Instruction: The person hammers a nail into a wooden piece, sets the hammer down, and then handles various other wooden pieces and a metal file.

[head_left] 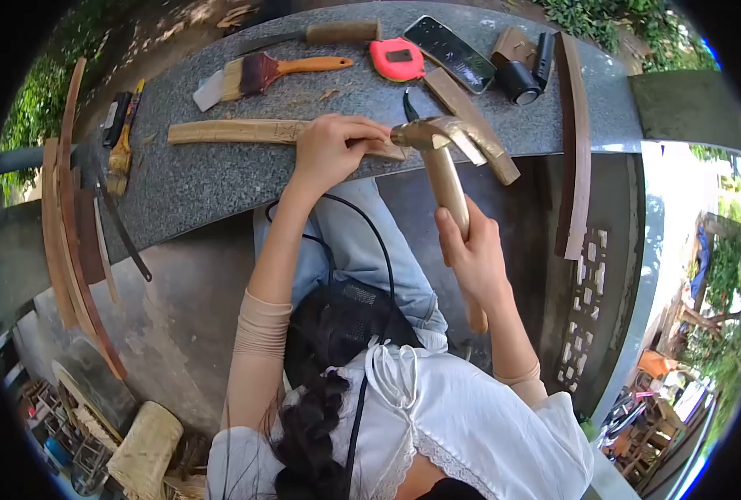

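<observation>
My right hand (474, 254) is wrapped round the wooden handle of a claw hammer (444, 185). The hammer's metal head hangs over the right end of a pale wooden strip (233, 131) lying along the stone tabletop. My left hand (333, 152) rests over that strip, its thumb and fingers pinched together close beside the hammer face. Whatever is between those fingertips is too small or hidden to make out. Just behind the hammer head shows a dark curved tip (409, 106), and a second wooden piece (474, 125) lies slanted to the right.
On the grey speckled table (212, 179) lie a wide paintbrush (283, 68), a pink tape measure (397, 60), a phone (449, 54) and a black device (520, 82). Long wooden strips overhang the edge at left (66, 225) and right (574, 142). A black cable (370, 221) crosses my lap.
</observation>
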The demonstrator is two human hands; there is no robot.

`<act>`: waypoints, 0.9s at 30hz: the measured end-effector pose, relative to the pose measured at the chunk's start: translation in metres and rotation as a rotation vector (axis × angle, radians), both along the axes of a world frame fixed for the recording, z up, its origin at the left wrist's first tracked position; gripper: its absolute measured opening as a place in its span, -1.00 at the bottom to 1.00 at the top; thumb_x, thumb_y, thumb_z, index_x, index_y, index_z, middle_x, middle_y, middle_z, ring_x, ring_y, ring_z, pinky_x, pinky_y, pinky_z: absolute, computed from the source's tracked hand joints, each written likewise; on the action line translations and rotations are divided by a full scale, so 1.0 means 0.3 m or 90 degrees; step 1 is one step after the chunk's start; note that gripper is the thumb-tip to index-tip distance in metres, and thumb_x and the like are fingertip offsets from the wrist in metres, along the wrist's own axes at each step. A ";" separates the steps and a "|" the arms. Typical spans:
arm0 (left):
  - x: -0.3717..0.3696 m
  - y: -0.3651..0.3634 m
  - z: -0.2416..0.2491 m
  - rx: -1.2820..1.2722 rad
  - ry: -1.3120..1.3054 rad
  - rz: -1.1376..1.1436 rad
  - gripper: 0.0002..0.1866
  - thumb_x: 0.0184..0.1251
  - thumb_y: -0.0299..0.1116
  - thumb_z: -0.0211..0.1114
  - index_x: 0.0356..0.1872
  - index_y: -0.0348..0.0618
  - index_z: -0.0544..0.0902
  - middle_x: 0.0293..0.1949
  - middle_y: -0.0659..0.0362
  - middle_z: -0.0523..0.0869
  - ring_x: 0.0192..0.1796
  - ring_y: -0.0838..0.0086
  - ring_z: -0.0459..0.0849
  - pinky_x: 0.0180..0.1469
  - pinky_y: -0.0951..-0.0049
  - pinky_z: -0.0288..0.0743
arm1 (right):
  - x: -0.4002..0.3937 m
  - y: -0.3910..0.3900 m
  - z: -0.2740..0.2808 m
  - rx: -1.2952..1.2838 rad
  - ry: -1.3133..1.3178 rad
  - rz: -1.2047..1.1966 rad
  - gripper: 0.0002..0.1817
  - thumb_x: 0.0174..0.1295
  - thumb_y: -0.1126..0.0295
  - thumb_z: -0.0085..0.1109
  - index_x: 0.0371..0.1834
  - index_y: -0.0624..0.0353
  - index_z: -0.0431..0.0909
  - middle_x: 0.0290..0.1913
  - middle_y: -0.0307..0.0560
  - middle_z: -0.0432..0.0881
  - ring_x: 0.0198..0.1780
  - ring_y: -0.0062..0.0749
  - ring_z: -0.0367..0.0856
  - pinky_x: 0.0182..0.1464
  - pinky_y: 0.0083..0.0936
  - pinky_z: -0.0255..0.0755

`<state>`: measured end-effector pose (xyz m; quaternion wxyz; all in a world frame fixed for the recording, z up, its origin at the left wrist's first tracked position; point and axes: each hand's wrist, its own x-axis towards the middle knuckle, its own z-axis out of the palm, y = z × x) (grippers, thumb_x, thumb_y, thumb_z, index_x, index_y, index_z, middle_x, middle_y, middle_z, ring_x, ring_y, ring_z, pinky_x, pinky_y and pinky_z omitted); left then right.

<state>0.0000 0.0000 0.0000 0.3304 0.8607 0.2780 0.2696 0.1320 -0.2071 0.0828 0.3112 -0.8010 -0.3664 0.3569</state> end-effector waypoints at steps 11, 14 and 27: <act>0.019 -0.042 0.014 -0.110 -0.033 -0.004 -0.90 0.13 -0.46 0.44 -0.32 -0.08 0.83 -0.20 0.25 0.85 -0.15 0.47 0.81 -0.08 0.46 0.63 | 0.024 -0.086 -0.034 -0.048 0.046 -0.048 -0.54 0.46 0.00 0.10 -0.18 0.27 0.55 -0.65 -0.05 0.51 -0.61 -0.34 0.50 -0.46 -0.33 0.37; 0.021 -0.043 0.009 -0.088 -0.039 -0.005 -0.90 0.12 -0.45 0.45 -0.32 -0.06 0.84 -0.20 0.26 0.85 -0.14 0.45 0.81 -0.06 0.44 0.62 | 0.016 -0.090 -0.024 -0.066 0.093 -0.075 -0.53 0.47 -0.02 0.08 -0.19 0.26 0.55 -0.65 -0.13 0.51 -0.63 -0.43 0.49 -0.50 -0.38 0.36; 0.020 -0.042 -0.016 -0.025 -0.042 0.016 -0.90 0.13 -0.33 0.43 -0.35 0.12 0.86 -0.22 0.36 0.84 -0.19 0.43 0.78 -0.09 0.40 0.58 | 0.032 -0.047 0.059 0.015 0.028 -0.053 -0.54 0.46 -0.02 0.10 -0.21 0.25 0.55 -0.66 -0.17 0.50 -0.62 -0.49 0.50 -0.50 -0.40 0.35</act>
